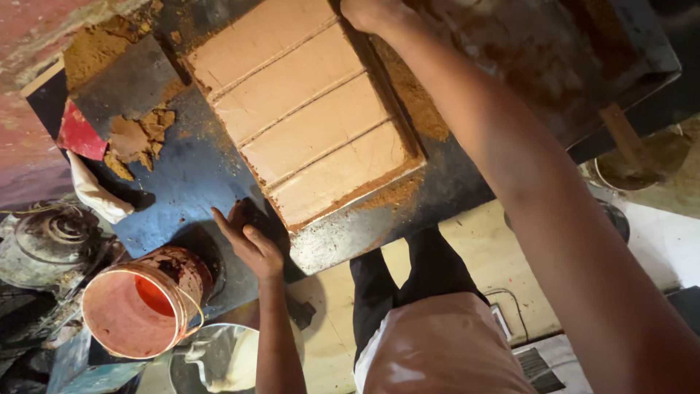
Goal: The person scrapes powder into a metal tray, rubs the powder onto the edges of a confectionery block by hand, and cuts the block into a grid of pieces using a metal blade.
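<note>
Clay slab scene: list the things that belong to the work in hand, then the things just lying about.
In hand: grooved clay slab; metal table; left hand; right hand.
Lying about: orange bucket; white rag; red card; clay scraps.

Bare forearms, dark trousers, pale stained apron

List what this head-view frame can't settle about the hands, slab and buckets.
- Right hand: cut off by the top edge; fingers and grip unseen.
- Left hand: flat on the table beside the scored clay slab; contact with the slab's edge is lost in shadow.
- Red bucket: only a red-coated inside shows; fill level unclear.
- Pale bucket: cut by the bottom edge, partly behind the left forearm.
- Stick in the right-hand container: its lower end is hidden in murky contents.
</note>
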